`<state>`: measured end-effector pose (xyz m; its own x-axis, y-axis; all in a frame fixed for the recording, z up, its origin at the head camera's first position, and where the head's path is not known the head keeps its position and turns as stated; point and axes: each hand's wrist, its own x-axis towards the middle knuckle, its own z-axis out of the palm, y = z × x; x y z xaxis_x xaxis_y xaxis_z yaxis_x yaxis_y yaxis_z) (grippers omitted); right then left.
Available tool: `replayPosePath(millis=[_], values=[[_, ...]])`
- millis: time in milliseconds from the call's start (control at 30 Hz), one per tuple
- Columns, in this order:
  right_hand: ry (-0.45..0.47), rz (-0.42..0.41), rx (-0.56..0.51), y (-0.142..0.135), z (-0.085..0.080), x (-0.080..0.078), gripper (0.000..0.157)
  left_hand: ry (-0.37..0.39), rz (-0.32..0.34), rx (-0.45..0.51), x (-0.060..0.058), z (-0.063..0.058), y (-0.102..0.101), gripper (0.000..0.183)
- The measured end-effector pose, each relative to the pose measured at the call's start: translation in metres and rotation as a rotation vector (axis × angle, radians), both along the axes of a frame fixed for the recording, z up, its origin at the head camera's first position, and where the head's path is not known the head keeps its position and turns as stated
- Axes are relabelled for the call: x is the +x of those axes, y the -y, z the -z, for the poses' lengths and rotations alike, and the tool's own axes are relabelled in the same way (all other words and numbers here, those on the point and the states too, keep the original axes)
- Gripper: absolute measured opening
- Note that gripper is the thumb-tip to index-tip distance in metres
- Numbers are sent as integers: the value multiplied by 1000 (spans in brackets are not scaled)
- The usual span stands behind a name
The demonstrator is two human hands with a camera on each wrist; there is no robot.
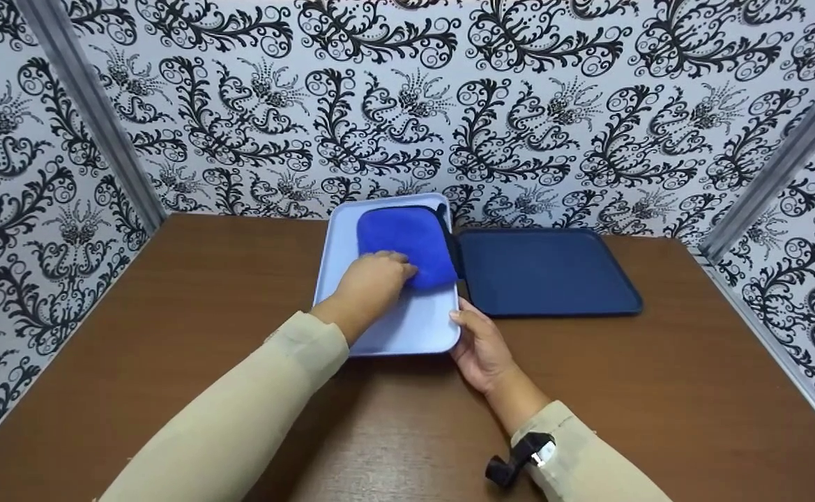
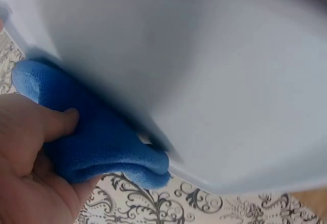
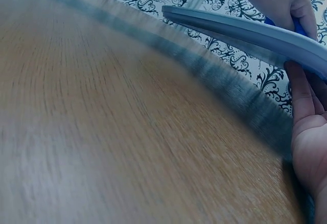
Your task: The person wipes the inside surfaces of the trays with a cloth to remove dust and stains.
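Observation:
A light blue tray is held up off the table in the head view, its inner face towards me. My left hand presses a folded blue cloth against that face. In the left wrist view, the thumb lies over the fluffy cloth and the other fingers are curled beneath it. My right hand grips the tray's lower right edge, thumb on the rim and fingers underneath. The right wrist view has the tray edge-on above the right hand.
Right of the light tray, a dark blue tray lies flat on the brown wooden table. Patterned black and white walls stand behind and at both sides. A black strap with a small device sits on the right sleeve.

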<state>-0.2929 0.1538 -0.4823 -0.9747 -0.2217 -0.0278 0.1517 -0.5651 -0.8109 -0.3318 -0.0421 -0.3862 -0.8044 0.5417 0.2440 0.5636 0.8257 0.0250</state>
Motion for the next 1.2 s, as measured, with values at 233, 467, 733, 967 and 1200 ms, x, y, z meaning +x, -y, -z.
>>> replayPosePath(millis=[233,467,733,967,1200], values=[[-7,41,-18,0,-1,-3,51,-56,-7,-42,-2,0,19,31],[0,49,-23,-1,-2,-1,49,-62,-75,-61,-4,4,34,30],[-18,52,-16,0,-1,-2,53,-49,-155,-113,-8,11,45,30],[-14,65,-29,0,0,-2,52,-22,-213,-68,-8,20,49,32],[-3,77,-19,0,0,-1,54,34,-270,17,-3,26,45,36]])
